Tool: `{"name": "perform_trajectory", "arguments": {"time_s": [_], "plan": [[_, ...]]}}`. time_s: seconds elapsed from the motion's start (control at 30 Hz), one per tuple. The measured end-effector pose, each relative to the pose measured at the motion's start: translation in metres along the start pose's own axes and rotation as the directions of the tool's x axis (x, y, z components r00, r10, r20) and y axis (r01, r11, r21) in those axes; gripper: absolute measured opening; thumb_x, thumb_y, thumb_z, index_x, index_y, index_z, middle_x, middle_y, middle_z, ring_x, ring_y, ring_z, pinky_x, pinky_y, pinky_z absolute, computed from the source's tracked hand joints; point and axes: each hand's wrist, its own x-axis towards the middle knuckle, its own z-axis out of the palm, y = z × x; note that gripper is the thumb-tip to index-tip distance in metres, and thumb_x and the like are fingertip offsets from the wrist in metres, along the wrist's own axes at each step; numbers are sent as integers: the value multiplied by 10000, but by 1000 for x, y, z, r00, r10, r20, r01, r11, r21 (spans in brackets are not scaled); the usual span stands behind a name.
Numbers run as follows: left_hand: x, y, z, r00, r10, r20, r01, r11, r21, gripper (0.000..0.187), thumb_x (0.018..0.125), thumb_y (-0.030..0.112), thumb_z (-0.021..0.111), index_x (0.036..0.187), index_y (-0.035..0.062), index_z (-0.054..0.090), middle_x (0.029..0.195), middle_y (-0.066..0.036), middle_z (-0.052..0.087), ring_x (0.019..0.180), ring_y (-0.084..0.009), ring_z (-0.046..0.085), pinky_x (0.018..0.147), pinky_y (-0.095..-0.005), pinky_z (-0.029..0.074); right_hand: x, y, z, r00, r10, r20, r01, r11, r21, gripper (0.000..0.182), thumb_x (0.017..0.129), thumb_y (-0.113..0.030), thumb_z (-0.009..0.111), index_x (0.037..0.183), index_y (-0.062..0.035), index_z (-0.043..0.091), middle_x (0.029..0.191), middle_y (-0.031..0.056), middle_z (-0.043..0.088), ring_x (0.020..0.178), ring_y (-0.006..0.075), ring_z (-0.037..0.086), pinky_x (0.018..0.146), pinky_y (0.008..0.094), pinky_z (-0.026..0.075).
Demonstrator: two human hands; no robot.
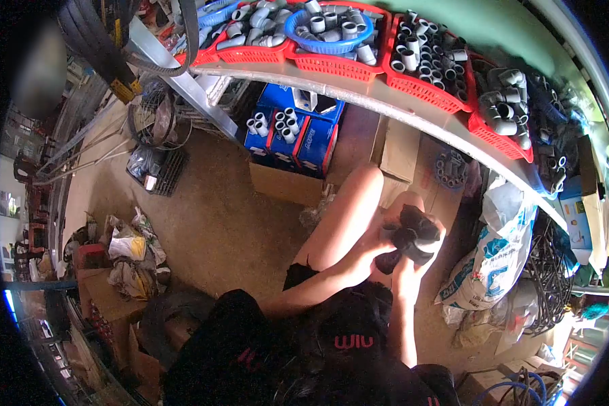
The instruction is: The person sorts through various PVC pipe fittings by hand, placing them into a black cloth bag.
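Cluttered workshop floor under shelf of red baskets [331, 64] holding pipe fittings. Left hand [372, 254], right hand [413, 260] both clenched around black cloth [409, 233] over knee.

The black thing [411, 238] gripped in both hands looks like soft matt cloth. The red baskets [331, 65] are glossy plastic mesh holding smooth grey plastic pipe fittings [423, 62]. Below sit matt cardboard boxes [285, 184] on a rough concrete floor [216, 223]
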Motion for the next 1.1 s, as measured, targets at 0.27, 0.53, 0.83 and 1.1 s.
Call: {"name": "perform_trajectory", "arguments": {"time_s": [0.27,0.53,0.83,1.1], "plan": [[-14,-11,-21,995,-95,35,99,987,-129,352,767,194,631,1041,48,464,981,-45,532,923,-139,513,799,-291,417,-12,14,-8,993,43,107,-40,999,-27,479,678,-75,558,1117,5,384,1010,142,483,972,247,476,879,324,353],[-6,17,-71,958,41,-285,-117,960,-255,345,822,175,550,1129,40,466,811,4,532,716,-74,505,644,-217,396,-17,123,-32,809,588,-13,-425,599,678,263,789,-143,421,1024,-40,476,861,77,548,725,167,566,596,292,492],[59,102,-316,337,834,-437,-250,527,812,297,652,-34,683,930,-10,582,808,-42,588,773,-127,560,660,-253,474,-32,185,-53,753,657,29,-504,548,667,150,825,-193,430,870,-79,516,749,18,514,594,130,508,525,261,441],[98,104,-375,341,875,-345,-59,386,921,325,577,-21,723,866,-1,576,783,-59,606,712,-125,574,667,-259,481,-17,171,-47,645,759,90,-530,359,768,158,819,-216,475,876,-74,516,711,30,525,567,146,529,495,264,454]]}}
